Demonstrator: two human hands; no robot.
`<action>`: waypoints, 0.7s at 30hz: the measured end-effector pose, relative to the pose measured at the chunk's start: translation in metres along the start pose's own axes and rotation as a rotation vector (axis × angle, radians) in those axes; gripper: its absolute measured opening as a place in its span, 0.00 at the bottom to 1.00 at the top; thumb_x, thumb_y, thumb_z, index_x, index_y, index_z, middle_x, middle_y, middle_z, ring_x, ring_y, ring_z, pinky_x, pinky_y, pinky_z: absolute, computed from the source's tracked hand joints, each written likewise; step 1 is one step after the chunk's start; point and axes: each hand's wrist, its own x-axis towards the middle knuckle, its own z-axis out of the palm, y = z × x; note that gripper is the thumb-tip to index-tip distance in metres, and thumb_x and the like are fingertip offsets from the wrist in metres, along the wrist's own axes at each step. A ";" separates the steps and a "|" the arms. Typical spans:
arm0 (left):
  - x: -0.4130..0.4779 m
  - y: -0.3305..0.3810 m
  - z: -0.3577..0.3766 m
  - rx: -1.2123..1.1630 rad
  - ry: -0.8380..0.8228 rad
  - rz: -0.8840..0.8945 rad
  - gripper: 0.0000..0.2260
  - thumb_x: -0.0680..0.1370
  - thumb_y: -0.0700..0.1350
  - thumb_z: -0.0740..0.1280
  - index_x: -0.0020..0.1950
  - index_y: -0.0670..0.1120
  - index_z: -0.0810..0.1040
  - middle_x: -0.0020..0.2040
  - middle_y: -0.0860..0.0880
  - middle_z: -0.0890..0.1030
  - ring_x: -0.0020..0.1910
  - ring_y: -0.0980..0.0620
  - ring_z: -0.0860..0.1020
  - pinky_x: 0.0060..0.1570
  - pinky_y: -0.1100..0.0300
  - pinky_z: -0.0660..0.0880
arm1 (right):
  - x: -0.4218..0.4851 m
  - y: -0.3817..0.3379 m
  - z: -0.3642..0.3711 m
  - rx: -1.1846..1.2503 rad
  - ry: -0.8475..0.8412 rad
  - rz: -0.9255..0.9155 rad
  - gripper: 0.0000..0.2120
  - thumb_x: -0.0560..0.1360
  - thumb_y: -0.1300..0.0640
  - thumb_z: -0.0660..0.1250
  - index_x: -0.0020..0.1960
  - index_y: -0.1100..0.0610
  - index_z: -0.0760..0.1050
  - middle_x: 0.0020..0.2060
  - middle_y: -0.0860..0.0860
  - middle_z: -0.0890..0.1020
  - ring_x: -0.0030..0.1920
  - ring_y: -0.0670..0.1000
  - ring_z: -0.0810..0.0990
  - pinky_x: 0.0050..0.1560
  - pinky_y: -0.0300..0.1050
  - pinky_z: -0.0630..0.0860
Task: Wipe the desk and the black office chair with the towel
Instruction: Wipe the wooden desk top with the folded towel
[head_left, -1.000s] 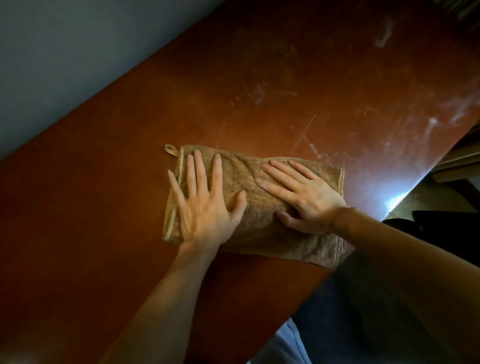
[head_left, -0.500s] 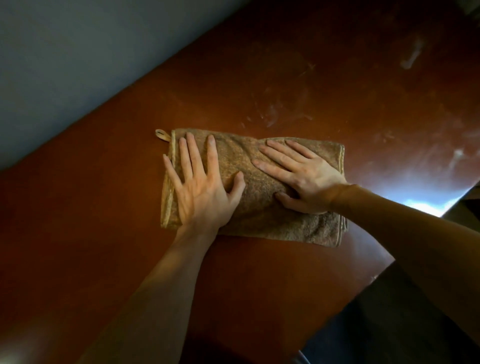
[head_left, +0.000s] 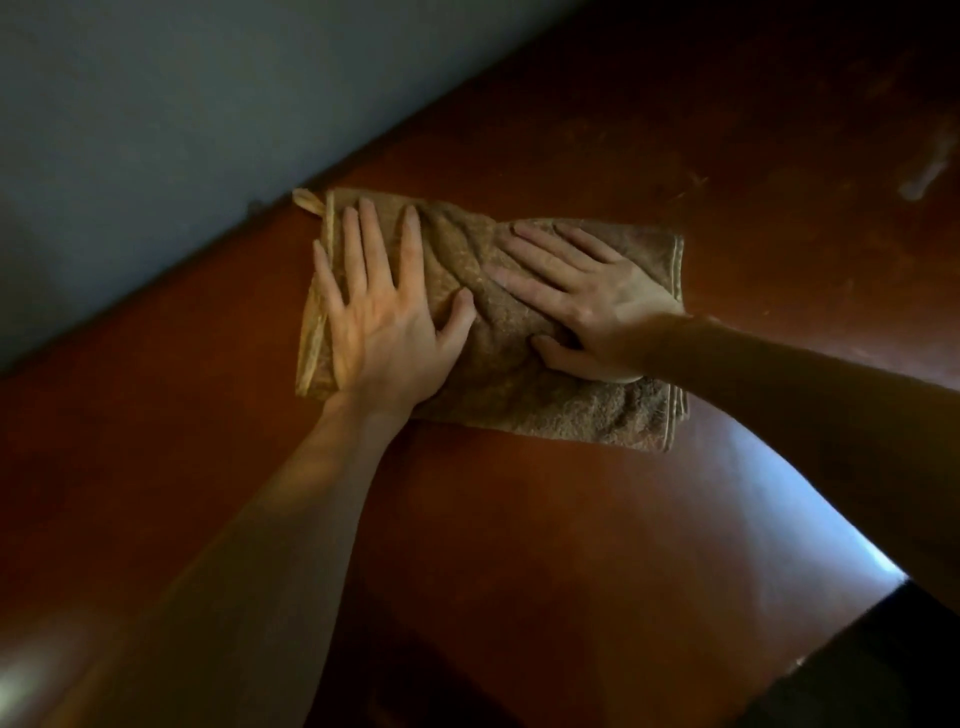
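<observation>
Pressing towel (head_left: 519, 364) (folded), both hands flat

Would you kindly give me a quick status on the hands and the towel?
Left hand and right hand both flat, pressing the towel. Towel folded, lying on the desk close to the wall. Nothing seen in its way.

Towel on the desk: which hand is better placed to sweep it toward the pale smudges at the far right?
Probably the right hand: it presses flat on the right half of the towel, nearer the smudges. The left hand lies flat at the wall-side end.
</observation>
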 end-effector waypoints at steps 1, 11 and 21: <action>0.008 -0.004 0.001 -0.003 -0.005 0.011 0.37 0.80 0.65 0.52 0.84 0.44 0.55 0.83 0.36 0.52 0.83 0.39 0.49 0.78 0.33 0.47 | 0.009 0.004 0.001 -0.003 -0.001 -0.004 0.37 0.79 0.40 0.57 0.84 0.53 0.53 0.83 0.58 0.55 0.83 0.57 0.51 0.82 0.57 0.49; 0.059 -0.019 0.004 0.026 0.002 -0.005 0.34 0.81 0.61 0.52 0.80 0.39 0.62 0.83 0.36 0.53 0.83 0.39 0.51 0.79 0.34 0.48 | 0.071 0.035 -0.004 -0.006 -0.025 -0.020 0.37 0.80 0.38 0.54 0.84 0.51 0.50 0.83 0.58 0.55 0.83 0.58 0.51 0.82 0.60 0.51; 0.066 -0.017 0.002 0.054 -0.018 -0.026 0.33 0.82 0.60 0.49 0.81 0.40 0.58 0.83 0.37 0.53 0.83 0.39 0.51 0.79 0.34 0.48 | 0.100 0.053 -0.007 -0.005 -0.017 -0.075 0.36 0.80 0.40 0.56 0.84 0.52 0.53 0.83 0.58 0.56 0.83 0.59 0.52 0.82 0.59 0.50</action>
